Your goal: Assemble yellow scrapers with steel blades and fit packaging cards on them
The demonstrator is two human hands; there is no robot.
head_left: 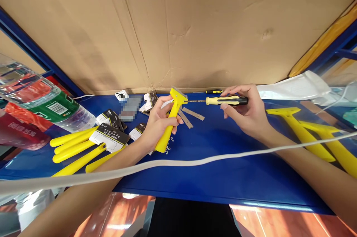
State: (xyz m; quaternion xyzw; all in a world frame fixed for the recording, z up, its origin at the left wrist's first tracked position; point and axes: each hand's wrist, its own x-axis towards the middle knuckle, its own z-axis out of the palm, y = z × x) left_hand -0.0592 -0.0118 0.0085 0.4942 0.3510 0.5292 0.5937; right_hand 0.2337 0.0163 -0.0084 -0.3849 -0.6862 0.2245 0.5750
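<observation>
My left hand is closed around the handle of a yellow scraper, its wide head pointing up and away from me. In my right hand is a screwdriver with a yellow and black handle, held level. Its tip meets the side of the scraper's head or lies just in front of it; I cannot tell which. Beside the scraper, thin metal blades lie on the blue shelf. Several small screws and nuts are scattered under the scraper's handle end.
More yellow scrapers with black and white cards lie at left, near a large water bottle. Two scrapers lie at right. A second screwdriver rests by the cardboard. A white cable crosses in front.
</observation>
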